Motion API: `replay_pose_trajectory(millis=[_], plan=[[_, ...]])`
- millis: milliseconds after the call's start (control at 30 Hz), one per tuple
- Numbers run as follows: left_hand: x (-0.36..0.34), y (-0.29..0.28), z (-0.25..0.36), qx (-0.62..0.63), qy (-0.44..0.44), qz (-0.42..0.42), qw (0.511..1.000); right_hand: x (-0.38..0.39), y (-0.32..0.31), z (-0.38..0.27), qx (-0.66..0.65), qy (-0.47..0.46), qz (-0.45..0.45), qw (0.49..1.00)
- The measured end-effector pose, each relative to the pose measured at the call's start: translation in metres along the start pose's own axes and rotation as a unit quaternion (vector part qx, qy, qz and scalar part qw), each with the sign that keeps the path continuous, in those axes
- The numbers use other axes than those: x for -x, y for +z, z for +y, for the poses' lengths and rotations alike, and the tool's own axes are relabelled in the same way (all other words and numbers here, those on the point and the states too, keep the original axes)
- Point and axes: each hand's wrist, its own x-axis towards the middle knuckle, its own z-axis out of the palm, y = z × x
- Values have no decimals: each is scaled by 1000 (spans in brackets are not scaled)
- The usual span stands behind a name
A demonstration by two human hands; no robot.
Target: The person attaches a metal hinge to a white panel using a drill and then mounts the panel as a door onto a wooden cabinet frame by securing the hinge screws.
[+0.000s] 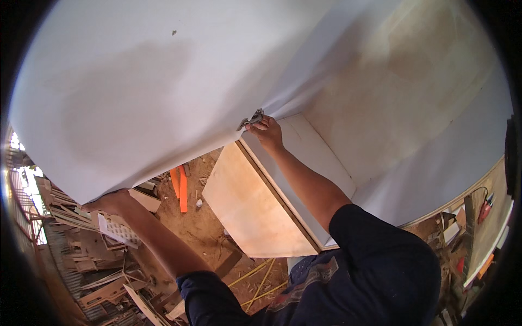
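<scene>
My left hand (110, 202) grips the lower edge of a large white door panel (125, 98); its fingertips are partly hidden by the panel. My right hand (266, 132) reaches to the corner where this panel meets a white-lined wooden cabinet (312, 144). Between its thumb and fingers is a metal cabinet hinge (252, 118), which bridges the panel and the cabinet side. A second door (255, 206), pale wood on its visible face, stands below my right forearm.
Two orange strips (180, 187) lie on the dirt floor among wood scraps. Offcuts and boards (81, 239) are heaped at the left. A red-handled tool (485, 209) is at the right, by a board's edge. Yellow strips (261, 282) lie near my body.
</scene>
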Motion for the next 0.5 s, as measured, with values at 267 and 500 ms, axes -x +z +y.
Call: replay_pose_trajectory(millis=[267, 500], plan=[[0, 6, -5, 1, 14, 3, 1000, 3, 26, -7, -100, 13, 81, 992], [-1, 5, -7, 17, 27, -52, 998, 11, 38, -2, -37, 12, 160, 986]])
